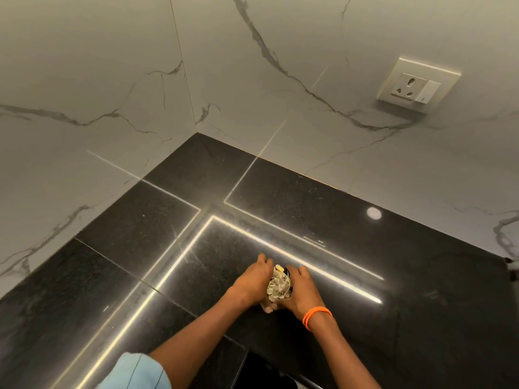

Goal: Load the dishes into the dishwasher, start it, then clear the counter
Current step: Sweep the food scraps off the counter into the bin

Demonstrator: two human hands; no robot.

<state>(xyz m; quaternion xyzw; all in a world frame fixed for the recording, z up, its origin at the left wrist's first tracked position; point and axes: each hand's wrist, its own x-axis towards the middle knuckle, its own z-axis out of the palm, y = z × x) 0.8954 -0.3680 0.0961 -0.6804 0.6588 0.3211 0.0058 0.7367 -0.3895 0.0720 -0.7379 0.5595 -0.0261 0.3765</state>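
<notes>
both hands cupped round a pile of pale food scraps (277, 286) on the black counter (337, 276); left hand (251, 282) and right hand (302, 293) fingers curled against it; can't read any writing on the wall socket (415, 84)

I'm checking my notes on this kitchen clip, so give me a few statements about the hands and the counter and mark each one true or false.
1. Both hands are cupped around a small heap of scraps on the black counter. True: left hand, right hand.
2. The orange wristband is on the left wrist. False: it is on the right wrist.
3. A wall socket sits on the marble wall to the right. True.
4. A plug is in the socket. False: its holes are bare.
5. The scraps lie in the far corner against the walls. False: they lie well forward of it.
</notes>
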